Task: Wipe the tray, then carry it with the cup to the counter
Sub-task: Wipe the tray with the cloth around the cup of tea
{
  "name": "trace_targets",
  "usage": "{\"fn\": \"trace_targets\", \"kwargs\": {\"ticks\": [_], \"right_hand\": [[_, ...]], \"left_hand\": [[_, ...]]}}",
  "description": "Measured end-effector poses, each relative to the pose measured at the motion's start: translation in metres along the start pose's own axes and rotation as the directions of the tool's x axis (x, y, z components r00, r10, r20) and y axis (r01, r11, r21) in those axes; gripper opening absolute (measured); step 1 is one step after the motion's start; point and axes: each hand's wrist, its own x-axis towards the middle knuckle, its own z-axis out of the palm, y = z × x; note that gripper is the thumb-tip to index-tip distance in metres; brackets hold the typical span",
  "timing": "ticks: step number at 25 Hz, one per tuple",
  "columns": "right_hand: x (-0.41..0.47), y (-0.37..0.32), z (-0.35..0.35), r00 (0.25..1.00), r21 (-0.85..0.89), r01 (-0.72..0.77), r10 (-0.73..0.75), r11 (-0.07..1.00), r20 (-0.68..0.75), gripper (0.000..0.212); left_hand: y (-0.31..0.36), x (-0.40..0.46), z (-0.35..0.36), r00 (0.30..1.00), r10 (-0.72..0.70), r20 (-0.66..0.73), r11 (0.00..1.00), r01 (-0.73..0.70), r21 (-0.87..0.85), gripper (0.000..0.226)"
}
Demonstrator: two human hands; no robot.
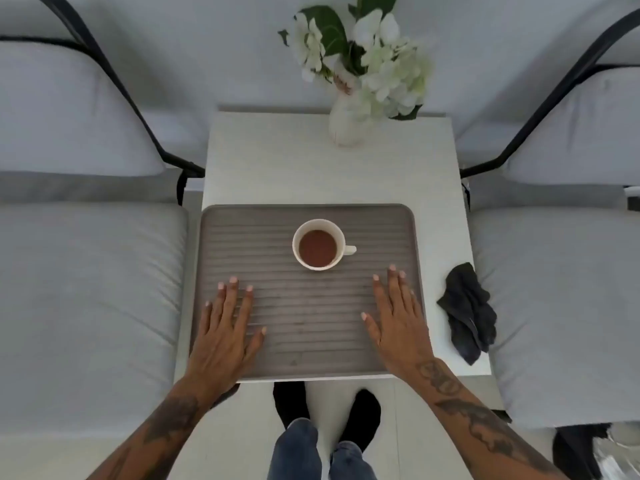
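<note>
1. Left hand [223, 336] and right hand [398, 323] lie flat, fingers spread, gripping nothing, over the tray's [311, 341] near corners.
2. Black cloth [469, 311] lies at the table's [277, 161] right edge.
3. The cup [318, 244] stands mid-tray, toward its far edge.
4. A vase [346, 123] occupies the table's far edge.

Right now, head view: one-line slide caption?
Both hands flat on ridged tray beside full cup; black cloth untouched on table.

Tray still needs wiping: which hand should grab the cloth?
Right hand: the black cloth lies on the table just right of the tray, beside it. The left hand would probably have to cross the tray.
</note>
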Motion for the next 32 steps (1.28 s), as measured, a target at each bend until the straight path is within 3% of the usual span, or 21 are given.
{"fn": "trace_targets", "kwargs": {"ticks": [6,15,17,19,21,22,24,27,32], "right_hand": [[-0.002,0.002,0.029,0.999,-0.091,-0.01,0.013,0.996,0.037,0.068],[-0.001,-0.002,0.022,0.997,-0.067,-0.011,0.016,0.998,0.079,0.067],[-0.002,-0.002,0.008,0.999,0.037,-0.018,0.017,0.999,0.041,0.064],[-0.002,0.01,-0.015,0.985,0.167,-0.084,0.107,0.982,-0.137,0.051],[-0.004,0.04,-0.032,0.916,0.128,-0.176,0.209,0.976,-0.342,0.034],[-0.007,0.057,-0.038,0.898,0.091,-0.245,0.261,0.965,-0.353,0.033],[-0.015,0.087,-0.043,0.912,0.006,-0.346,0.338,0.938,-0.232,0.041],[-0.022,0.108,-0.034,0.93,-0.099,-0.367,0.362,0.925,-0.07,0.051],[-0.01,0.113,-0.028,0.916,0.01,-0.383,0.381,0.924,-0.128,0.037]], "left_hand": [[-0.009,-0.001,0.026,0.999,0.021,-0.027,0.998,-0.019,0.065,0.078],[-0.008,-0.002,0.023,0.999,0.022,-0.027,1.0,-0.022,-0.005,0.081],[-0.006,-0.004,0.021,0.998,0.007,-0.067,0.996,-0.013,-0.089,0.08],[0.002,-0.006,0.014,0.99,-0.027,-0.141,0.982,0.0,-0.186,0.075],[0.019,-0.006,0.006,0.971,-0.006,-0.239,0.966,-0.056,-0.251,0.063],[0.033,-0.004,0.004,0.956,0.034,-0.291,0.958,-0.114,-0.264,0.056],[0.069,0.0,0.001,0.921,0.128,-0.368,0.926,-0.244,-0.29,0.043],[0.131,0.011,0.001,0.884,0.264,-0.385,0.865,-0.394,-0.312,0.035],[0.205,0.031,-0.001,0.861,0.348,-0.37,0.797,-0.48,-0.366,0.03]]}}
